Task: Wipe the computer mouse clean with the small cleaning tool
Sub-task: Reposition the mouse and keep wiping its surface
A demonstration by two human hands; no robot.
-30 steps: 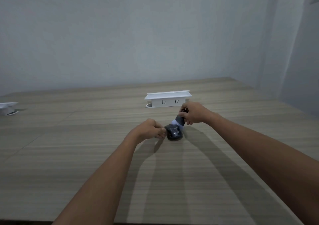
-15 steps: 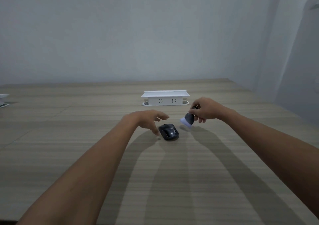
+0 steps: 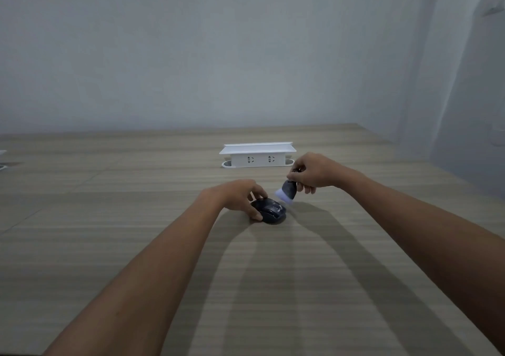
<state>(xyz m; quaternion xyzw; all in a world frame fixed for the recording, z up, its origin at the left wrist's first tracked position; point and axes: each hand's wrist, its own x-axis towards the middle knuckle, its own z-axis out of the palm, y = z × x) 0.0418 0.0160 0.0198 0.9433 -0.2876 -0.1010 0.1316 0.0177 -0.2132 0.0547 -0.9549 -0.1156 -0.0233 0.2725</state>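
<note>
A black computer mouse [image 3: 270,211] lies on the wooden table [image 3: 136,232], near the middle. My left hand [image 3: 237,195] rests on its left side, thumb at the near edge and fingers over the back, gripping it. My right hand [image 3: 314,172] holds a small dark cleaning tool [image 3: 287,190] with a pale, whitish tip pointing down-left. The tool hangs just above and to the right of the mouse, not touching it.
A white power strip box [image 3: 257,155] with sockets stands on the table behind the hands. A white object [image 3: 2,154] sits at the far left edge. A grey wall runs along the back and a curtain hangs at the right.
My left hand, which had let go of the mouse and hovered open, has come back down onto it. My right hand drew the tool away to the right of the mouse.
</note>
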